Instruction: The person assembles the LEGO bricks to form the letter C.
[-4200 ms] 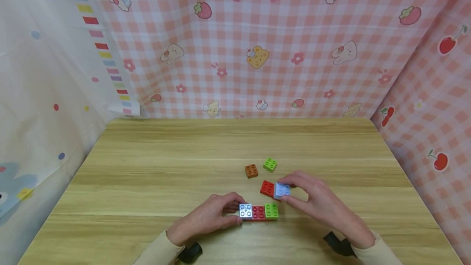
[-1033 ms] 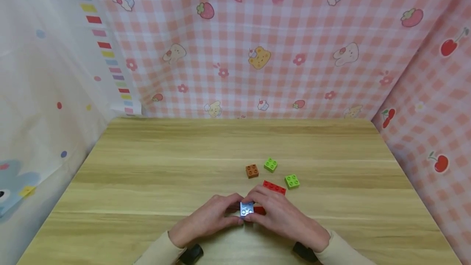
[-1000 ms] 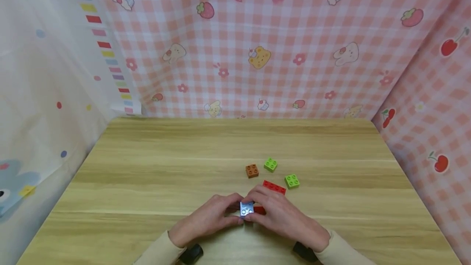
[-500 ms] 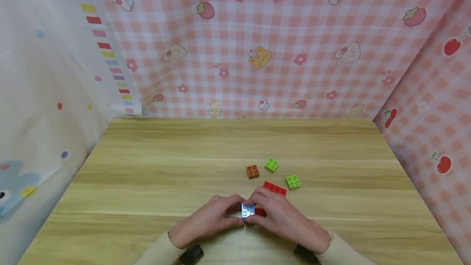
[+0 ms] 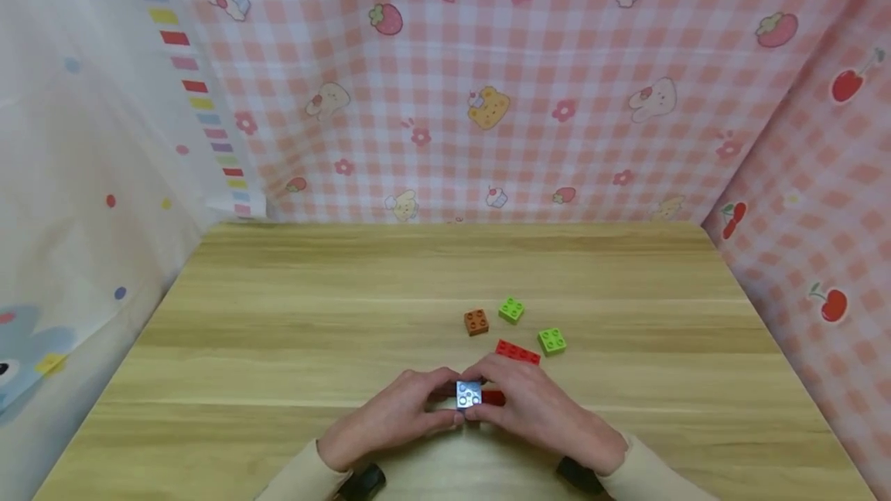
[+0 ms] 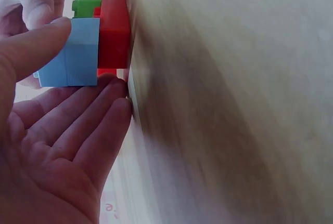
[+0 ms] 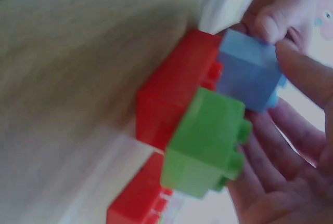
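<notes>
While the whole scene is backed by checked cloth (image 5: pixel 445 60), the bricks are carried by a wood-grained counter (image 5: pixel 313 292). No container is seen, so nothing is held in one; each brick is borne by the counter or by another brick.

Near the front, one build is attended to by both hands. The blue stack (image 5: pixel 469 394) is gripped near its top between the thumb and fingers of the right hand (image 5: pixel 543 416); from the other side it is pinched by the left hand (image 5: pixel 400 412), whose thumb is laid on a blue face. Some fingertips are hidden behind the stack.

Underneath, the red base (image 7: pixel 174 81) is rested on the counter, its left end topped by the blue stack and its right end by a green brick (image 7: pixel 205 138); red studs are left bare between them. A faint seam is shown across the stack in the left wrist view, so two bricks are probably joined there; whether they are fully seated cannot be told. A skewed fit could be caused by pressure put on off-square, and the base could be tipped by a push at its outer edge alone.

Just behind the right hand, a spare red brick (image 5: pixel 518 351) is partly covered; it could be nudged by the knuckles. Smallest of all, a brown brick (image 5: pixel 476 322) and two loose green bricks (image 5: pixel 552 341) are left untouched farther back.
</notes>
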Action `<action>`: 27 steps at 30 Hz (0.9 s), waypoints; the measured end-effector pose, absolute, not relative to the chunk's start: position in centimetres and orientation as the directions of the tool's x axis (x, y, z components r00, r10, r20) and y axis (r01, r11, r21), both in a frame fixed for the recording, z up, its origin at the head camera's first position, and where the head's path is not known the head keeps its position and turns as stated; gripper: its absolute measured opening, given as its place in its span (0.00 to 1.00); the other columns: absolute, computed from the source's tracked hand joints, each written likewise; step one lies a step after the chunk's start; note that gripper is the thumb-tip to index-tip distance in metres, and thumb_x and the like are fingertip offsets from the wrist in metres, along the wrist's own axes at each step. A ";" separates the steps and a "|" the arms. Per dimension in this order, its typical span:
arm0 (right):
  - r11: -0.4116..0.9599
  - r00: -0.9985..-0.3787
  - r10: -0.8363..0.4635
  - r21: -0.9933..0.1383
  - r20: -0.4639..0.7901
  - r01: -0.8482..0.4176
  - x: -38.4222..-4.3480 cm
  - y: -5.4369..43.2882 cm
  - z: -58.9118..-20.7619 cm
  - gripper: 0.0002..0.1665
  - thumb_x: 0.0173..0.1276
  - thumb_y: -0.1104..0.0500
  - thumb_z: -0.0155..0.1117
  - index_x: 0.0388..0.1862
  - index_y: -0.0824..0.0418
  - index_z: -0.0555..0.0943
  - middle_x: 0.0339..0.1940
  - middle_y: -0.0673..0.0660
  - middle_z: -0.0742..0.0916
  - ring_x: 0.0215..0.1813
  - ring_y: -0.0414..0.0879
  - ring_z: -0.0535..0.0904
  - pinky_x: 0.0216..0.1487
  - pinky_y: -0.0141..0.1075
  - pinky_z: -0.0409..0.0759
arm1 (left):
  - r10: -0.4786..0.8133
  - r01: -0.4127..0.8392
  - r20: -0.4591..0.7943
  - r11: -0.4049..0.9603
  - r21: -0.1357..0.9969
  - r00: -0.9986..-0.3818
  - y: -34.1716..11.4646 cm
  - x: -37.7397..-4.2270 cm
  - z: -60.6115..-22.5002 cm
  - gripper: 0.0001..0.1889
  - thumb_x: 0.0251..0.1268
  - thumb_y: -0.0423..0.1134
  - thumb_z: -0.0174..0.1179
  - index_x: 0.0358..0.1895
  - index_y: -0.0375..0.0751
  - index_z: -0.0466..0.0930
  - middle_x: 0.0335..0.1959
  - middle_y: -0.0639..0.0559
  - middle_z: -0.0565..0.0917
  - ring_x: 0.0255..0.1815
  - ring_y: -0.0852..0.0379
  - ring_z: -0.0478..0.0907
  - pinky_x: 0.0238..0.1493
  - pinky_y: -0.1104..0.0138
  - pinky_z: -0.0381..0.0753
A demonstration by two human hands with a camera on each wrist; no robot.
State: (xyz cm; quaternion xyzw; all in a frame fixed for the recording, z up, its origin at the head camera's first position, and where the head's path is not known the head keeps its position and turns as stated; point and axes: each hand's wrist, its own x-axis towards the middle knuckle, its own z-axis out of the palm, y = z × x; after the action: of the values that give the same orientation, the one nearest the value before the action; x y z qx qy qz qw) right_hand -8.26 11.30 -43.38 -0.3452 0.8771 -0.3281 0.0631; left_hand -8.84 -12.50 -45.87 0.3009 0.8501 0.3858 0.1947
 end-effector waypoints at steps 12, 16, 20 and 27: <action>0.625 -0.823 -0.546 -0.579 0.156 -0.524 -8.2 14.5 -42.5 0.19 0.72 0.52 0.71 0.59 0.55 0.84 0.58 0.49 0.87 0.60 0.45 0.82 0.60 0.49 0.83 | 0.641 0.346 -0.104 0.535 0.771 -0.761 -12.1 -8.6 -45.6 0.25 0.72 0.48 0.68 0.67 0.45 0.76 0.58 0.56 0.84 0.55 0.65 0.79 0.60 0.65 0.80; 0.632 -0.838 -0.513 -0.578 0.187 -0.517 -8.6 15.4 -42.6 0.19 0.73 0.54 0.71 0.60 0.56 0.83 0.58 0.50 0.87 0.59 0.46 0.83 0.58 0.49 0.84 | 0.622 0.302 -0.104 0.512 0.804 -0.776 -12.1 -8.5 -45.5 0.26 0.70 0.48 0.69 0.67 0.45 0.76 0.61 0.54 0.83 0.59 0.60 0.80 0.62 0.62 0.80; 0.657 -0.861 -0.480 -0.581 0.168 -0.480 -8.9 16.0 -42.4 0.21 0.73 0.53 0.70 0.62 0.56 0.82 0.59 0.50 0.87 0.62 0.49 0.83 0.61 0.51 0.82 | 0.600 0.263 -0.110 0.498 0.826 -0.792 -12.0 -8.4 -45.1 0.27 0.68 0.48 0.71 0.66 0.46 0.76 0.62 0.54 0.81 0.61 0.57 0.80 0.62 0.61 0.80; 0.678 -0.871 -0.454 -0.561 0.189 -0.475 -9.5 16.9 -42.6 0.22 0.73 0.53 0.71 0.63 0.57 0.82 0.62 0.53 0.86 0.65 0.53 0.81 0.63 0.53 0.80 | 0.566 0.265 -0.073 0.492 0.830 -0.821 -11.8 -8.2 -44.8 0.24 0.64 0.44 0.74 0.60 0.45 0.79 0.57 0.55 0.83 0.58 0.56 0.81 0.61 0.62 0.81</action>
State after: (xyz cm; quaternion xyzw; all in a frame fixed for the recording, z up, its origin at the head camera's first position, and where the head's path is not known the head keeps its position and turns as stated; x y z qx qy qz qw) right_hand -9.45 16.87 -42.59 -0.2535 0.9157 -0.3112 -0.0170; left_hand -8.22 -11.79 -44.80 0.2453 0.8466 0.4405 0.1706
